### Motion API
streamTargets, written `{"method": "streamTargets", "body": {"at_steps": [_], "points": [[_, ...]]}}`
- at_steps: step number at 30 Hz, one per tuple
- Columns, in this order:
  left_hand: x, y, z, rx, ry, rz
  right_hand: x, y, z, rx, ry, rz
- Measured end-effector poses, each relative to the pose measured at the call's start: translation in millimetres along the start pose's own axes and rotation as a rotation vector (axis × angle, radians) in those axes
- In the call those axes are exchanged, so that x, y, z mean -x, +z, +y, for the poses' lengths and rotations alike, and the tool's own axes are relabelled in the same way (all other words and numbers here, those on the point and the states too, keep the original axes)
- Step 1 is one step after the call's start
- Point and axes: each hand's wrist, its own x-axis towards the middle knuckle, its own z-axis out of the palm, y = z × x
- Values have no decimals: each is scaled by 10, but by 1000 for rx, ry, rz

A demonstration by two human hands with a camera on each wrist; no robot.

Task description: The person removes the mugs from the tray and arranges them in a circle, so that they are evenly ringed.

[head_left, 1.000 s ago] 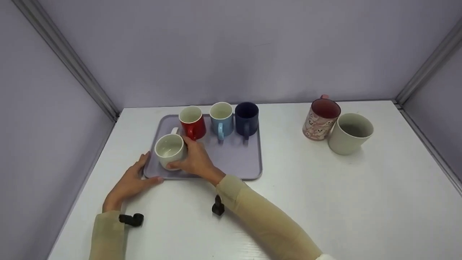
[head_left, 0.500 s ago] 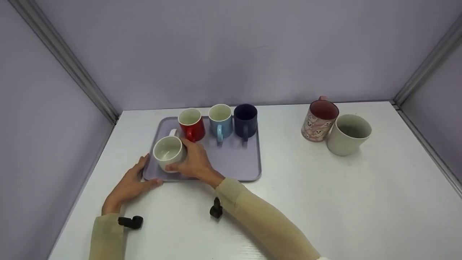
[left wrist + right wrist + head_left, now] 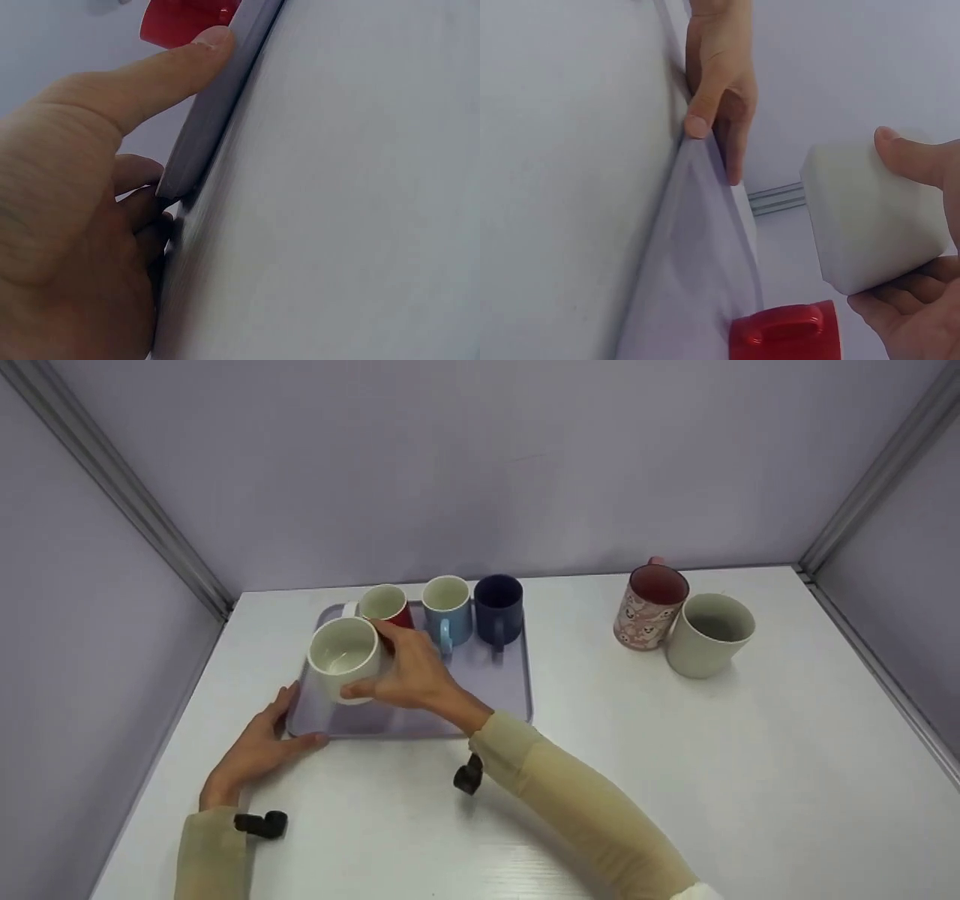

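Observation:
In the head view, my right hand (image 3: pixel 412 671) grips a white mug (image 3: pixel 330 671) by its side, thumb near and fingers at the far side. The mug is raised over the left part of a lilac tray (image 3: pixel 480 694); the right wrist view shows a gap between them. My left hand (image 3: pixel 255 750) holds the tray's near left corner, its thumb on the front rim and its fingers at the left side. Along the tray's back stand a red mug (image 3: pixel 784 337), partly hidden by the white one, a light blue mug (image 3: pixel 456 622) and a dark blue mug (image 3: pixel 511 619).
Right of the tray, a pink patterned mug (image 3: pixel 640 621) and a larger off-white mug (image 3: pixel 697 645) stand side by side on the white table (image 3: pixel 637 757). Pale panels enclose the table at the back and sides. Small black cameras (image 3: pixel 264 825) sit on both wrists.
My right hand has lifted the white mug up from the tray, and it now covers part of the red mug. My left hand stays at the tray's corner. The head view has shifted slightly.

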Motion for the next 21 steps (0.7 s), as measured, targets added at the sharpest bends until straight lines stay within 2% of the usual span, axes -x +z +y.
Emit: {"method": "streamTargets", "body": {"at_steps": [5,10,15,21], "points": [[1,-13,27,0,-10,-7,137,-345,-29,-82,-63,0],[6,-12,58,-20,-18,-1,324,-682,49,-178,-109,6],[38,-24,35,-43,-31,3,499,-1027,137,-180,-116,18],[53,-70,20,-57,-34,13,631,-1398,233,-128,-112,16]]}}
